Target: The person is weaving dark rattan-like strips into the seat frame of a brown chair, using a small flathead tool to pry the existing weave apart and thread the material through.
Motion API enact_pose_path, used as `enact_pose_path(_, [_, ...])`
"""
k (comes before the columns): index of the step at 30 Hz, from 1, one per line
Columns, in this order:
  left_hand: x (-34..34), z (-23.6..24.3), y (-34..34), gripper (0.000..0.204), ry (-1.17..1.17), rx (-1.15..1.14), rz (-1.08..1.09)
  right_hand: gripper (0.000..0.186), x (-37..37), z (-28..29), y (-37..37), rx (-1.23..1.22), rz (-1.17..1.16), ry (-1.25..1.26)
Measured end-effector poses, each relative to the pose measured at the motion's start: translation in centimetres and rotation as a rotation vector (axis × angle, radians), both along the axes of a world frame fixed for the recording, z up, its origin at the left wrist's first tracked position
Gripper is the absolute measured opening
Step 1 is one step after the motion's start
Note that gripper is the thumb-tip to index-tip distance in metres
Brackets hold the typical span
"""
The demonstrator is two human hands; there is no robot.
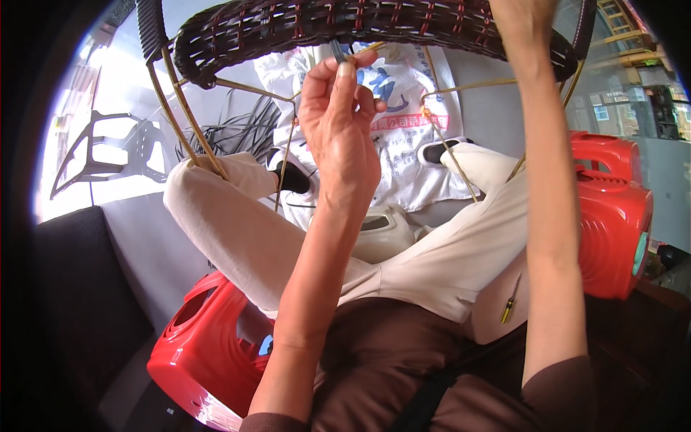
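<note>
Pinching a dark strip (337, 50), the left hand (338, 108) sits just below the woven rim (288, 25).

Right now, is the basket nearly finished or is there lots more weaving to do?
Some is done: a dark woven band already runs tightly around the top of the frame. In hand: the left hand pinches a dark strand at the band's lower edge, while the right hand steadies the rim. Plenty looks left: the bare cane ribs below are uncovered, and loose dark strands lie waiting on the floor.
</note>
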State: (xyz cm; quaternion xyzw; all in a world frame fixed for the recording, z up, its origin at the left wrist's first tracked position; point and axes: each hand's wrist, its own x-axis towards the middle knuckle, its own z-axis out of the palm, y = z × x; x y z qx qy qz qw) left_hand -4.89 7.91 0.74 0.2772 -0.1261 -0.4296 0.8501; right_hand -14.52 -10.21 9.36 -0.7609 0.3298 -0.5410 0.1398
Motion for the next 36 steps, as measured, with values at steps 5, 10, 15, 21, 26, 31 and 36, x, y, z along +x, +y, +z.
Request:
enact_pose_path(5, [-0.4,-0.7,0.3,0.009,-0.273,0.126,0.165,0.006,-0.4,-5.0,11.7,0.074,0.167,-0.064])
enact_pose_path(10, [0.2,-1.0,-0.3,0.012,-0.460,0.135,0.256,0.019,1.5,-8.0,15.5,0.853,0.429,-0.482])
enact_pose_path(15, [0.9,-0.4,0.1,0.011,-0.417,0.135,0.164,0.022,2.4,-8.6,14.2,0.858,0.536,-0.515])
enact_pose_path(21, [2.0,-0.1,0.5,0.015,-0.325,0.128,0.082,0.024,2.6,-10.1,12.8,1.045,0.828,-0.628])
enact_pose_path(26, [2.5,-0.4,0.7,0.014,-0.323,0.084,0.061,0.018,3.3,-11.0,12.3,0.966,0.851,-0.653])
enact_pose_path(31, [2.6,-0.7,0.7,0.017,-0.337,0.133,0.091,0.015,3.5,-11.3,12.2,0.927,0.766,-0.654])
enact_pose_path(36, [4.6,-1.5,-0.4,0.019,-0.174,0.136,0.124,0.014,4.2,-10.8,13.0,1.067,0.566,-0.859])
